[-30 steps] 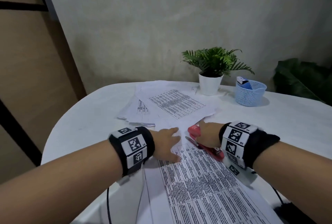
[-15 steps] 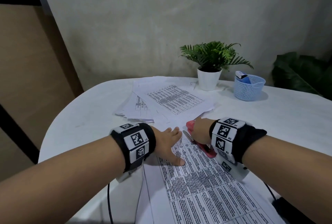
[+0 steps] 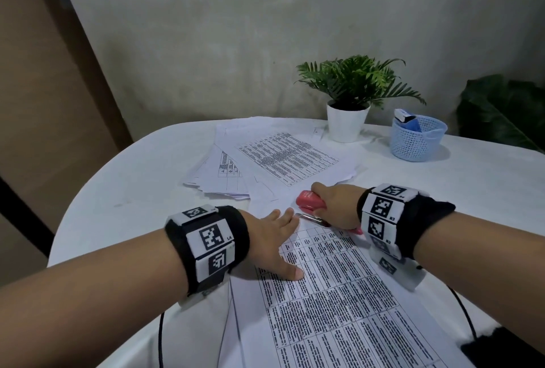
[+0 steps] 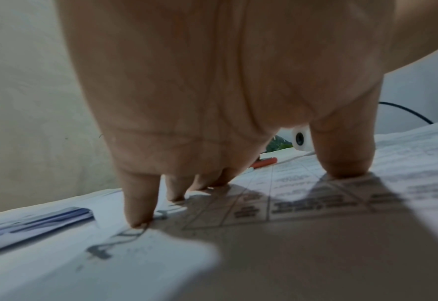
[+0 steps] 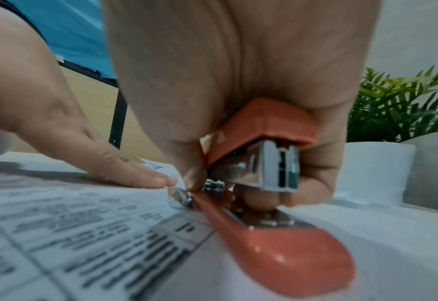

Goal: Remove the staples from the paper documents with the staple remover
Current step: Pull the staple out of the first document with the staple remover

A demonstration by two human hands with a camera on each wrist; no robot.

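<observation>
A printed paper document point(image 3: 339, 294) lies on the white table point(image 3: 132, 190) in front of me. My left hand point(image 3: 280, 235) lies flat on its top corner, fingers straight and spread, the fingertips point(image 4: 138, 220) pressing the sheet point(image 4: 315, 203). My right hand point(image 3: 333, 208) grips a red stapler point(image 3: 309, 201), which stands open. Its red base point(image 5: 277, 244) rests on the paper, and its metal end tab point(image 5: 179, 198) sits at the sheet's corner, just beside the left fingertips point(image 5: 156, 180). No staple is discernible.
A loose pile of printed sheets point(image 3: 280, 158) lies behind the hands. Farther back stand a potted plant point(image 3: 348, 123) and a blue mesh basket point(image 3: 417, 139). A black cable point(image 3: 160, 338) hangs at the table's near edge, and a dark object point(image 3: 507, 350) sits at the bottom right.
The view has tilted slightly. Both hands stay at the document's top corner; the stapler's tip has edged a little closer to the left fingertips.
</observation>
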